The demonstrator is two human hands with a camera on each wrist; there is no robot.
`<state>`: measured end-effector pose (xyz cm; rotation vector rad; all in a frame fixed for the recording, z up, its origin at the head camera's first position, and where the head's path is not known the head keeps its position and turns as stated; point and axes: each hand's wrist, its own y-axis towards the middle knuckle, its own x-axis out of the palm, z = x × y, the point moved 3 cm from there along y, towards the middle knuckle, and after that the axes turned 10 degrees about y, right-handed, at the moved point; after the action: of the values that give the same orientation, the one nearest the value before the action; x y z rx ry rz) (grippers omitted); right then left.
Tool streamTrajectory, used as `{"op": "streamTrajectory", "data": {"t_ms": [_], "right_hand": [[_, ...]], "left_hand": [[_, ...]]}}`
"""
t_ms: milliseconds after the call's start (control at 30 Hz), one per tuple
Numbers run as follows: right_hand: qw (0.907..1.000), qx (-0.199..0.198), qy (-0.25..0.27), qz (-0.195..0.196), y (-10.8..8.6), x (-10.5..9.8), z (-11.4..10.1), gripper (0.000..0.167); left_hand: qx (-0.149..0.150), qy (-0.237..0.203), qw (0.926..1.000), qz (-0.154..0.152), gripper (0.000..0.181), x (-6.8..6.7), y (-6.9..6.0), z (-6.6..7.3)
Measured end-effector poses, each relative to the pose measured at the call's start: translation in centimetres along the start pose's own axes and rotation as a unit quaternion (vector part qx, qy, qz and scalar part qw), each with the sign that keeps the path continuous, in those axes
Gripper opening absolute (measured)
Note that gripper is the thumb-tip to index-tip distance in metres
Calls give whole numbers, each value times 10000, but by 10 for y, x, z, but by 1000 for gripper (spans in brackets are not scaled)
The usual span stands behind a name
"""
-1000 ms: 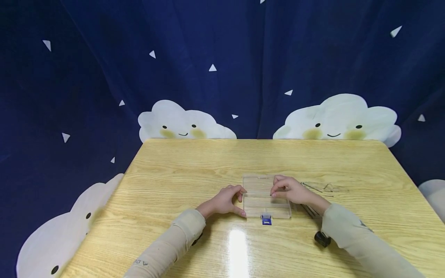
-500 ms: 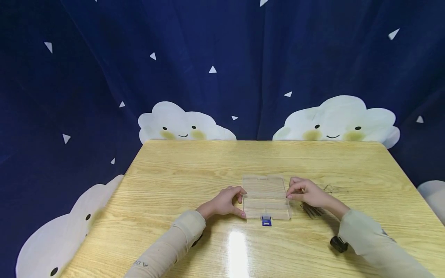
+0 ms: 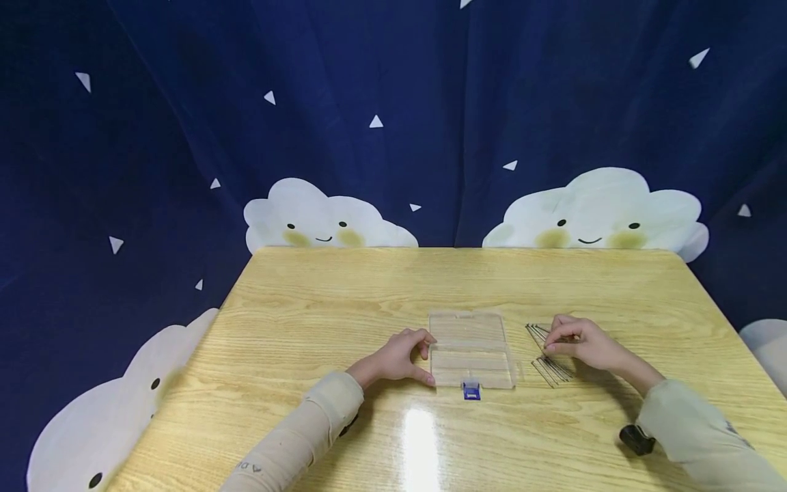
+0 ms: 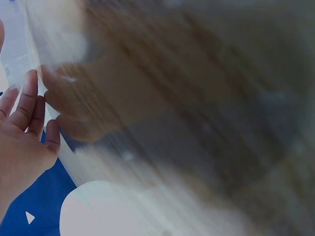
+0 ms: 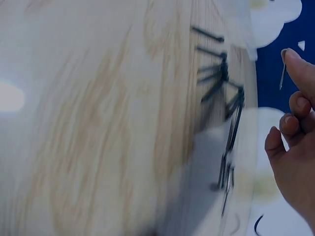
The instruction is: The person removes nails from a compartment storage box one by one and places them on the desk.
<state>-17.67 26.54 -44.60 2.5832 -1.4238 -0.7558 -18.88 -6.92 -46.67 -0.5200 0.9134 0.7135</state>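
Observation:
A clear plastic box [image 3: 470, 365] lies open on the table, its lid [image 3: 468, 330] folded back and a blue latch [image 3: 471, 391] at the front. My left hand [image 3: 402, 353] holds its left side, thumb near the front corner and fingers farther back. To the right of the box lie several thin, dark nails [image 3: 551, 371], some fanned, others crossing. Over their far end my right hand [image 3: 581, 342] pinches with thumb and forefinger. In the right wrist view a slender nail [image 5: 282, 73] hangs at the thumb tip; its head is hard to make out.
The light wooden table [image 3: 332, 287] carries a bright glare in front of the box. A dark blue curtain [image 3: 369, 55] with white clouds stands behind the far edge. A black wrist device [image 3: 637, 439] sits under the right sleeve.
My right hand has moved right, from above the box to the nails, uncovering them. My left hand and the box have stayed in place.

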Motion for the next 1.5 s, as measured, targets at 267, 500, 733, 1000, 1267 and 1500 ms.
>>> {"op": "streamTrajectory", "data": {"t_ms": [267, 500, 733, 1000, 1267, 1500], "right_hand": [[9978, 490, -360, 254, -19, -20, 11, 9], [9928, 885, -711, 387, -27, -32, 20, 7], [9886, 1062, -931, 523, -32, -40, 29, 7], [9781, 1234, -1527, 689, -38, -44, 35, 7], [9634, 1854, -1498, 1228, -42, -50, 20, 12], [9567, 1592, -1755, 1691, -47, -46, 5, 15]], "left_hand": [[-63, 3, 10000, -27, 64, 1, 0, 0], [6, 94, 10000, 35, 64, 0, -1, 0], [28, 22, 10000, 44, 63, -1, -3, 1], [76, -7, 10000, 34, 63, 0, -1, 2], [120, 75, 9999, 17, 68, -1, -2, 2], [104, 130, 9998, 78, 75, -1, -7, -1]]}}
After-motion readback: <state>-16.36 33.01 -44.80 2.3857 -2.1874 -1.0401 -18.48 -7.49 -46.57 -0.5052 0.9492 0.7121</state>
